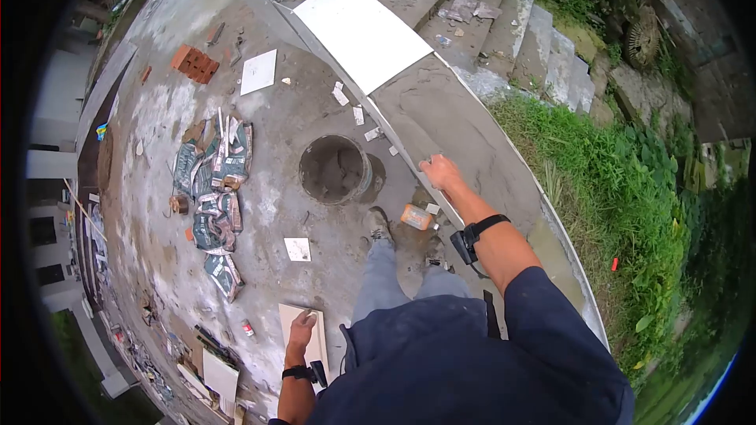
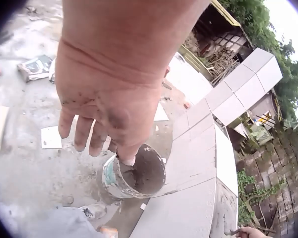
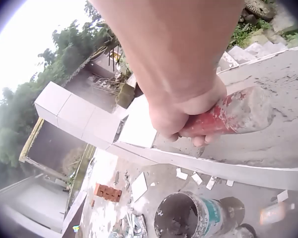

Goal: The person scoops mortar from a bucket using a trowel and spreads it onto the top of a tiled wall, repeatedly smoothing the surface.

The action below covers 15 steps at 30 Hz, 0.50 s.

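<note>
My right hand (image 1: 443, 173) is over the mortar-covered wall top (image 1: 465, 130), just past its inner edge. In the right wrist view this hand (image 3: 188, 111) grips a red handle (image 3: 213, 121) smeared with mortar; the tool's far end is hidden. A white tile (image 1: 362, 31) lies on the wall top beyond the mortar. My left hand (image 1: 301, 330) hangs at my left side, above pale boards or tiles (image 1: 319, 338) in the head view. Its fingers look loose and hold nothing in the left wrist view (image 2: 104, 114).
A bucket of grey mortar (image 1: 335, 169) stands on the floor by the wall, near my feet. An orange bottle (image 1: 417, 217) lies beside my shoe. Crumpled bags (image 1: 216, 216), red bricks (image 1: 194, 64) and loose tiles (image 1: 258, 72) lie to the left. Grass (image 1: 591, 181) grows beyond the wall.
</note>
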{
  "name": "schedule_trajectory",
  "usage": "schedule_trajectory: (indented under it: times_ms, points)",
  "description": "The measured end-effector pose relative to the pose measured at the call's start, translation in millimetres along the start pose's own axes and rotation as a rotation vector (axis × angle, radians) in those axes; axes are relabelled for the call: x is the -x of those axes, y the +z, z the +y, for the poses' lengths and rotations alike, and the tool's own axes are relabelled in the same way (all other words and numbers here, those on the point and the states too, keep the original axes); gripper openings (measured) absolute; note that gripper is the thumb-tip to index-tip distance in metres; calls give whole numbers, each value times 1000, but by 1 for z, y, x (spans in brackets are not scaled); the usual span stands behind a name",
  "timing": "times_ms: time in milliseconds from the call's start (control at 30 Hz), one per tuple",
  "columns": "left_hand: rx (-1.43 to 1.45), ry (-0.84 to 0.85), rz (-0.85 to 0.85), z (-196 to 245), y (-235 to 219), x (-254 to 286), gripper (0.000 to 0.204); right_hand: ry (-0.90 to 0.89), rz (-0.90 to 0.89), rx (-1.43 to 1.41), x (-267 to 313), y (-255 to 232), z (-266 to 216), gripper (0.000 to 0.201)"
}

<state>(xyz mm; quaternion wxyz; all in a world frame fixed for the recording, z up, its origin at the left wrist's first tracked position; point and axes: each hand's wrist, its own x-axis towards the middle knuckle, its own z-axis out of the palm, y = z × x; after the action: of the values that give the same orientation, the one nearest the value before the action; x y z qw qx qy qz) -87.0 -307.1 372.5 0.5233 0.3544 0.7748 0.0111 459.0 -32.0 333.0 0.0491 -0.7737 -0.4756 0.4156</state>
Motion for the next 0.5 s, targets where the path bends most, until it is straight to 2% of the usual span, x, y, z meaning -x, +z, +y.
schedule_trajectory:
  times_ms: [33, 100, 133, 200, 267, 333, 367, 433, 500]
  points:
    - [54, -70, 35, -37, 12, 15, 54, -20, -13, 17, -3, -2, -6, 48]
    - [162, -217, 69, -73, 34, 59, 51, 59, -127, 2, -4, -5, -16, 46]
    - [190, -296, 82, -95, 44, 74, 49, 44, -136, 22, -2, -4, -15, 46]
    - [232, -366, 90, -127, 63, 98, 49, -2, -47, 77, -4, 0, -7, 45]
    - [251, -451, 78, -140, 76, 112, 48, 24, -51, 104, -2, 7, 1, 45]
    - [283, -474, 42, -153, 87, 115, 50, 67, -59, 134, 13, 8, 14, 46]
    - [298, -427, 26, -163, 89, 106, 51, 84, -82, 92, 29, 0, 12, 47]
    - [248, -328, 13, -152, 85, 83, 51, 99, -104, 60, 47, 0, 17, 48]
    - [207, -180, 12, -112, 73, 65, 53, 54, -89, 122, 64, 6, 40, 50]
